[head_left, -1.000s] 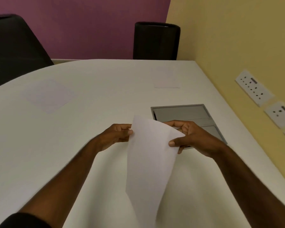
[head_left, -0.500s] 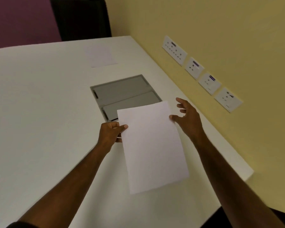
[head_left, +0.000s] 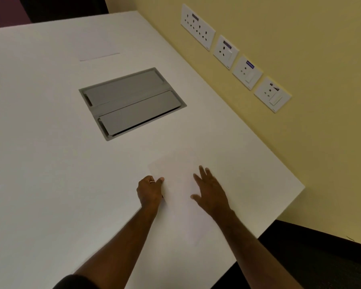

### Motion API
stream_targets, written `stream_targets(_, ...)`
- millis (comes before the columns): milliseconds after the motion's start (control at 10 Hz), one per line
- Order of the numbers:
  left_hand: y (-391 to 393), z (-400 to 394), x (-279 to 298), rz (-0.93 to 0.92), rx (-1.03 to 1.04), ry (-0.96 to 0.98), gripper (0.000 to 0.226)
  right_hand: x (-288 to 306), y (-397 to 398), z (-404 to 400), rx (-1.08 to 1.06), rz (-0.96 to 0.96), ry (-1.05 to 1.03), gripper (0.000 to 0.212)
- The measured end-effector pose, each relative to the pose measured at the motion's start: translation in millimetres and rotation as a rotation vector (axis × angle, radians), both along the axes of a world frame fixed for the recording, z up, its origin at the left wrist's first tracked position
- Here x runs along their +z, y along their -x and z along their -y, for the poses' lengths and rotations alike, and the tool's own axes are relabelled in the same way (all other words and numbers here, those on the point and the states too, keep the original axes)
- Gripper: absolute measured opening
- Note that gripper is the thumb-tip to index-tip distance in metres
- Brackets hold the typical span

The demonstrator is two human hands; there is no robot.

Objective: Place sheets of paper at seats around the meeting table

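Note:
A white sheet of paper point(head_left: 178, 188) lies flat on the white meeting table point(head_left: 50, 163), near its right end. My left hand point(head_left: 150, 190) pinches the sheet's left edge between thumb and fingers. Flat on top of the sheet rests my right hand point(head_left: 209, 191), fingers spread. Another sheet point(head_left: 98, 50) lies farther back on the table, faint against the white top.
A grey cable hatch point(head_left: 131, 103) with two closed flaps is set into the table beyond the hands. Several wall sockets point(head_left: 233, 53) line the yellow wall on the right. The table's right edge point(head_left: 279, 217) drops to a dark floor. A dark chair point(head_left: 61, 7) stands at the far end.
The sheet, held up in the air between both hands before, has come down flat onto the table. My right hand has moved from its edge onto its top. My view turned right.

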State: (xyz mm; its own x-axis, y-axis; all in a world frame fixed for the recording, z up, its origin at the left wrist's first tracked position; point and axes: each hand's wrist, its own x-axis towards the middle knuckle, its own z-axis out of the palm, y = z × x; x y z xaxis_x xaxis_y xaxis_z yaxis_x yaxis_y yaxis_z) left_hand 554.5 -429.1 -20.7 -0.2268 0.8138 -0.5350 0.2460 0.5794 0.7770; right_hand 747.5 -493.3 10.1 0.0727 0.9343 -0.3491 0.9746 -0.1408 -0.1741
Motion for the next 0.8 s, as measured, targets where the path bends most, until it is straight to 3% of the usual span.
stream_targets(200, 23, -6, 2, 0.03, 0.029, -0.055, 0.016, -24, -20, 19, 0.003, -0.114, 0.031, 0.078)
stream_targets(400, 71, -37, 13, 0.12, 0.027, -0.16, 0.018, -29, -50, 19, 0.036, -0.064, 0.033, 0.079)
stream_targets(800, 138, -43, 40, -0.113, 0.017, -0.47, 0.017, -28, -55, 25, 0.046, -0.024, 0.016, 0.077)
